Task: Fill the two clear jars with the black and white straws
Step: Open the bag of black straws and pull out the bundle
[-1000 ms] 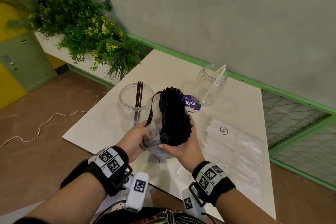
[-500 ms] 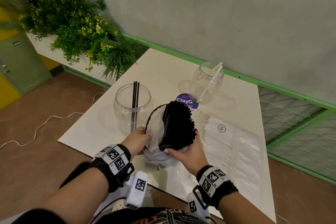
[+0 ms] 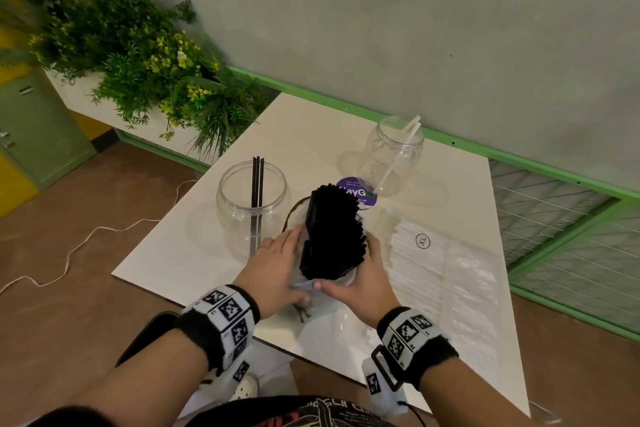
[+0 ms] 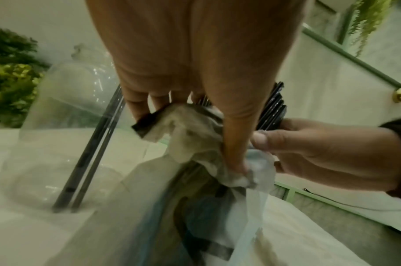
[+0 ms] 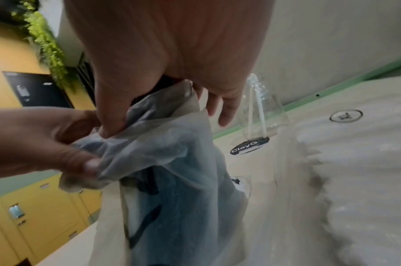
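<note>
A thick bundle of black straws (image 3: 332, 236) stands half out of a thin clear plastic bag (image 5: 167, 162) near the table's front edge. My left hand (image 3: 292, 263) pinches the bag's crumpled edge (image 4: 195, 144) on the bundle's left side. My right hand (image 3: 358, 267) wraps round the bundle from the right, its thumb (image 5: 110, 115) pressing the bag. The left clear jar (image 3: 252, 204) holds three black straws (image 3: 258, 184) and stands just left of my left hand. The right clear jar (image 3: 394, 156) at the back holds a white straw (image 3: 401, 152).
A flat clear pack of white straws (image 3: 426, 263) marked XL lies right of my hands. A purple round sticker (image 3: 360, 192) sits between the jars. The white table (image 3: 166, 246) ends close to my body. Plants (image 3: 138, 55) stand at the back left.
Both hands have lowered the bundle toward the table. The bag has slid further down, so more of the black straws show.
</note>
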